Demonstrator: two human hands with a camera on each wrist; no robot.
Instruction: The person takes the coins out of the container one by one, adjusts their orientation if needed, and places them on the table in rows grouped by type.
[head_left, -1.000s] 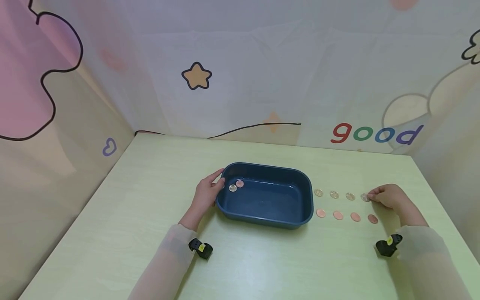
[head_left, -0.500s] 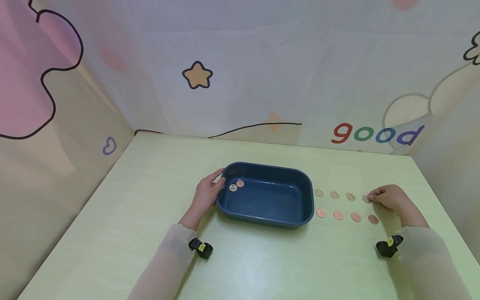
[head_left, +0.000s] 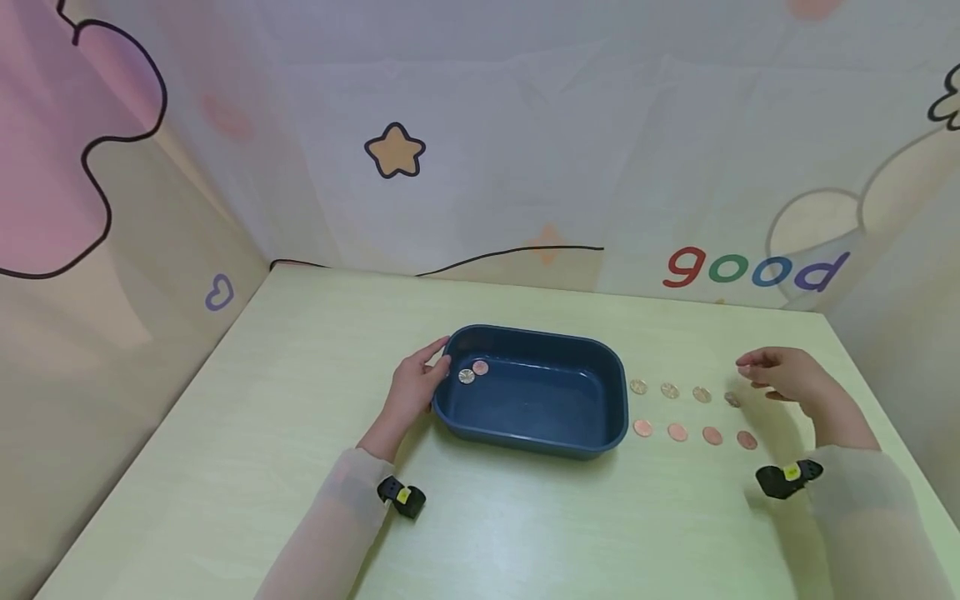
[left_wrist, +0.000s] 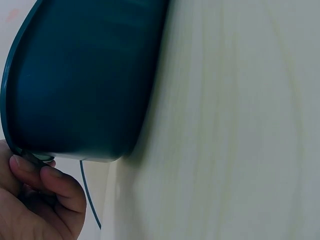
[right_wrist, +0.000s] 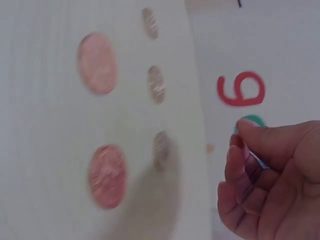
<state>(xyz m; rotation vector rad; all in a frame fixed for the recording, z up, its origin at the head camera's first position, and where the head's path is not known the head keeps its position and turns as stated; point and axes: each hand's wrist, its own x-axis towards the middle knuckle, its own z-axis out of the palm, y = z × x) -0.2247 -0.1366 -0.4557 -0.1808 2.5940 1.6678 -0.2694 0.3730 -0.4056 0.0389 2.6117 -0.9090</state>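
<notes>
A dark blue rectangular plastic tub (head_left: 525,435) stands mid-table. My left hand (head_left: 411,390) grips its left end, thumb at the rim; in the left wrist view the fingers (left_wrist: 62,182) curl against the tub's edge. Inside the tub lie a silvery coin (head_left: 467,377) and a copper-coloured coin (head_left: 481,367). Two rows of coins run to its right: pale gold ones at the back, ending in a darker coin (head_left: 732,400), and copper ones in front, ending at a copper coin (head_left: 747,440). Above the back row's right end hovers my right hand (head_left: 798,383), fingers loosely bent, holding nothing visible.
The pale green table (head_left: 570,533) meets a printed cloth backdrop (head_left: 495,167) along its far edge. Cloth also hangs at the left and right sides. A black wrist camera (head_left: 787,479) is strapped to each wrist.
My right hand has let go of the last coin in the back row and risen away from it. That coin sits slightly nearer than before. My left hand keeps its hold on the tub.
</notes>
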